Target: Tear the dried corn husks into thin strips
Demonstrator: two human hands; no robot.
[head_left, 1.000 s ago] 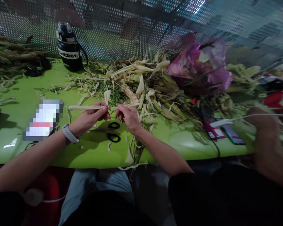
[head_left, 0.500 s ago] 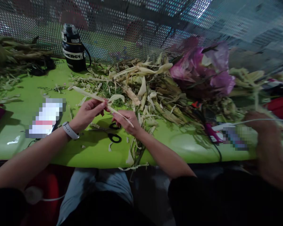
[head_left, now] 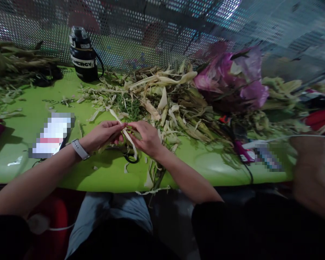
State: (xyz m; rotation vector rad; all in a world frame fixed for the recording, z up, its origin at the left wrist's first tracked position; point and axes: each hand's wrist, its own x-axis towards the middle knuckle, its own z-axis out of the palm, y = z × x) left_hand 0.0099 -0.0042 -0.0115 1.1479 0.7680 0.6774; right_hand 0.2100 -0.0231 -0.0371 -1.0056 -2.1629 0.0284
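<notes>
Head view, centre frame: your left hand and right hand pinched the pale husk strip, fingertips closed together, probably so one steadied it while the other worked.

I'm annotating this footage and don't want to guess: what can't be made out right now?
- Husk strip, head view: its middle is hidden where the left hand and right hand meet, so the right's exact grip is unclear.
- Scissors, head view: left hand and strip cover much of them.
- Phone at left, head view: pixelation hides its screen.
- Co-worker's hand, head view: blurred.
</notes>
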